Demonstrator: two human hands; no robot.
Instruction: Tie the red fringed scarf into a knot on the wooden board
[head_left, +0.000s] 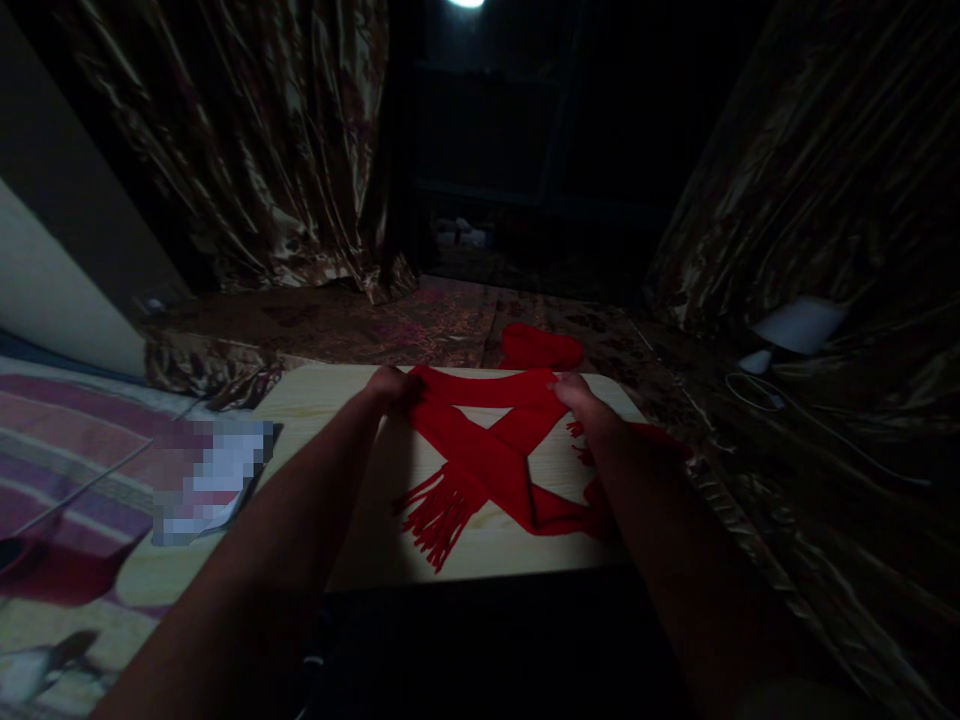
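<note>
A red scarf (pixel 487 460) with a long fringe lies crossed over itself on a pale wooden table (pixel 352 560). My left hand (pixel 390 384) is closed on the scarf's upper left bend, near the table's far edge. At the upper right bend, my right hand (pixel 573 390) pinches the cloth. Between my hands a band of the scarf runs across, and its two lengths cross below. The fringed end points toward the near left. More red cloth (pixel 664 440) shows to the right, partly hidden behind my right forearm.
Behind the table sits a red bundle of cloth (pixel 541 346) on a patterned ledge (pixel 450 310). A white lamp (pixel 799 325) with a cord stands at right. Long curtains (pixel 300 150) hang beside a dark window. Left are a striped bedspread (pixel 60 450) and a blurred-out sheet (pixel 217 475).
</note>
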